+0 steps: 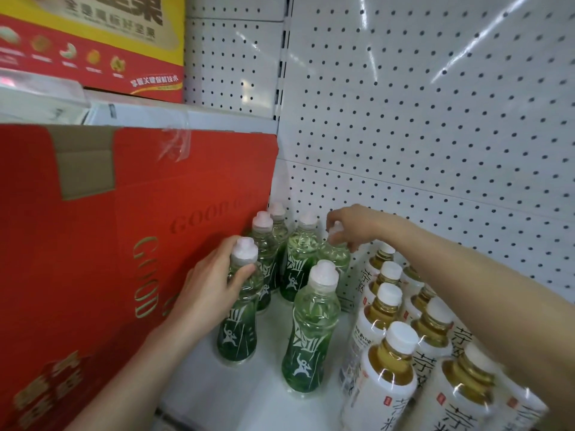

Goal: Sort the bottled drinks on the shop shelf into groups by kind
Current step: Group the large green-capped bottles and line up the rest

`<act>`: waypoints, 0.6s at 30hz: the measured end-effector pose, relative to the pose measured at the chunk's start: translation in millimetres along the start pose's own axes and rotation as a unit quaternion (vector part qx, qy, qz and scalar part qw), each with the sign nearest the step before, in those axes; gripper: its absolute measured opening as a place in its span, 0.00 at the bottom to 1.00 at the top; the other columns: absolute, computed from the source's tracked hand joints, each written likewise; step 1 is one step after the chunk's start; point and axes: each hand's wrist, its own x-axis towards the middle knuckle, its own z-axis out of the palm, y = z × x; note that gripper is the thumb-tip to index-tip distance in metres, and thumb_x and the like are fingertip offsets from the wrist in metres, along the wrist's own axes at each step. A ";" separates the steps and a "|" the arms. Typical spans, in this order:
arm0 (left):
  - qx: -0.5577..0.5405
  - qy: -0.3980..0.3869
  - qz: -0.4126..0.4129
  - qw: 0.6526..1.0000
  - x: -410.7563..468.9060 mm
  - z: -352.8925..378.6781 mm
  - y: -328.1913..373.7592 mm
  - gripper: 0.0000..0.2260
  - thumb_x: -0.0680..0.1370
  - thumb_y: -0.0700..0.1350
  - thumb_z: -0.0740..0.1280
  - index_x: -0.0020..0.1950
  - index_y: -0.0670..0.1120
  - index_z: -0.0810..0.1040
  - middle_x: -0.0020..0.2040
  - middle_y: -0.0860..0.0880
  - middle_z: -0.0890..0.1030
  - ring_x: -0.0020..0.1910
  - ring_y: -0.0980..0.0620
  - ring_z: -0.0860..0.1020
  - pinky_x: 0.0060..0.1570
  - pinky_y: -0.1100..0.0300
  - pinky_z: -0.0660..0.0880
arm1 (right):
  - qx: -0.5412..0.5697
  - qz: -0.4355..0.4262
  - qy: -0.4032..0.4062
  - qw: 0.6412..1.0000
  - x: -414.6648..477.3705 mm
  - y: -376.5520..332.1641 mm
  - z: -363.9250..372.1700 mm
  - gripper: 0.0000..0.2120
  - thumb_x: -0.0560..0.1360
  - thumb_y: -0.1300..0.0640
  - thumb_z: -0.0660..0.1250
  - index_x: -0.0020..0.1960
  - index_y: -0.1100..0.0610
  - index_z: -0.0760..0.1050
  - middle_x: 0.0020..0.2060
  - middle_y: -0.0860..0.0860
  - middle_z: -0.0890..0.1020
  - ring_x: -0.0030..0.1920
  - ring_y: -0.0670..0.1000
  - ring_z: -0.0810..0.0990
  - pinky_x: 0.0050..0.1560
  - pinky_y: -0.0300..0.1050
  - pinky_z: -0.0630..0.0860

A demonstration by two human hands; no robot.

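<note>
Several green-labelled bottles with pale caps stand on the white shelf (270, 390), left of centre. My left hand (208, 287) grips the neck and shoulder of the front-left green bottle (238, 334), next to the red carton. My right hand (354, 227) reaches to the back and pinches the cap of a rear green bottle (334, 255). Another green bottle (311, 331) stands free in front. On the right, several white-labelled tea bottles (385, 368) with amber liquid and white caps stand in rows.
A large red carton (109, 259) with gold lettering stands at the left, touching the green bottles. A white pegboard back wall (435, 119) closes the shelf behind. Above the carton sits a red and yellow box (93, 42) on an upper shelf.
</note>
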 end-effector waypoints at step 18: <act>-0.020 -0.005 0.008 1.000 0.3 0.3 -4.6 0.17 0.79 0.49 0.66 0.67 0.52 0.70 0.57 0.55 0.79 0.55 0.51 0.78 0.51 0.54 0.74 | 0.034 -0.079 0.058 0.995 -34.9 -58.2 -12.4 0.26 0.81 0.45 0.62 0.75 0.51 0.63 0.67 0.55 0.75 0.50 0.51 0.76 0.53 0.43 0.71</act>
